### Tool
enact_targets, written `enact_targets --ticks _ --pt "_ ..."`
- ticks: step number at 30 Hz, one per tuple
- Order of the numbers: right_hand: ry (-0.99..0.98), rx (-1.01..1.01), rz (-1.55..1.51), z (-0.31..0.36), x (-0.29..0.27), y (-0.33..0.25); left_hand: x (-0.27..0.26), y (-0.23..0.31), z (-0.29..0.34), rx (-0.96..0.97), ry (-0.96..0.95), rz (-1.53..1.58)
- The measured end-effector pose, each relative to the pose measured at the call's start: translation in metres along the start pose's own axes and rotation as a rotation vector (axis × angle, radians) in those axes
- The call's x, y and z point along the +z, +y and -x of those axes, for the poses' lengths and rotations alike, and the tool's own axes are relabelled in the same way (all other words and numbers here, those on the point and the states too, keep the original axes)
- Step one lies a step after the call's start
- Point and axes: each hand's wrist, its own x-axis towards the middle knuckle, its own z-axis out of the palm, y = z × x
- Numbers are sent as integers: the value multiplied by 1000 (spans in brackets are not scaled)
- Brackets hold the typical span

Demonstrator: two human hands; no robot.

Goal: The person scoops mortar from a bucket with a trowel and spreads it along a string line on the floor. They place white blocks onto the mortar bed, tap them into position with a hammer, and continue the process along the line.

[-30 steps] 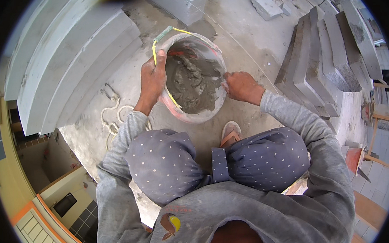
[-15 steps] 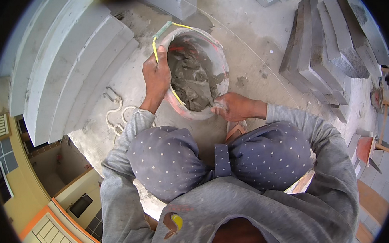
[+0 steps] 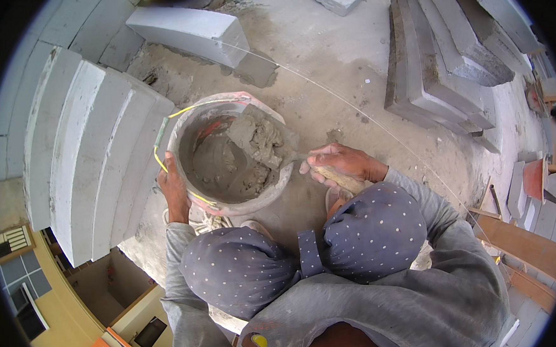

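Wet grey mortar [image 3: 217, 167] lies in a bucket [image 3: 239, 209] standing on the ground before my knees. My left hand [image 3: 175, 191] is closed on the bucket's left rim, below its yellow wire handle [image 3: 160, 156]. In my right hand [image 3: 344, 162] is the wooden handle of a trowel [image 3: 242, 126]. The trowel's blade, loaded with a thick lump of mortar, is raised over the right part of the bucket opening. Much of the blade is hidden under that lump.
Grey blocks [image 3: 86, 153] stand in a row at the left, and more blocks [image 3: 437, 68] lean together at the right. One long block [image 3: 193, 32] lies beyond the bucket. A thin string [image 3: 344, 102] runs across the ground. Rope [image 3: 211, 223] lies near my left knee.
The trowel blade has come up out of the mortar with a load on it. The bucket and my left hand now appear lower and farther left, as the view has shifted.
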Motion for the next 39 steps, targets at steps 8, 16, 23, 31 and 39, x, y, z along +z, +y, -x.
enact_targets --ticks 8,16,23,31,39 --pt "724 -306 1136 -70 -86 11 -59 -74 -3 -105 147 27" --pt "1065 -157 1233 -134 -105 27 -68 -84 -8 -148 180 -70" --pt "1130 -199 983 -135 -100 56 -63 -79 -2 -146 229 -112" --pt "582 -276 -529 -155 -65 60 -47 -62 6 -73 180 -35" --pt "674 -18 -223 -213 -88 2 -50 -58 6 -137 165 -14"
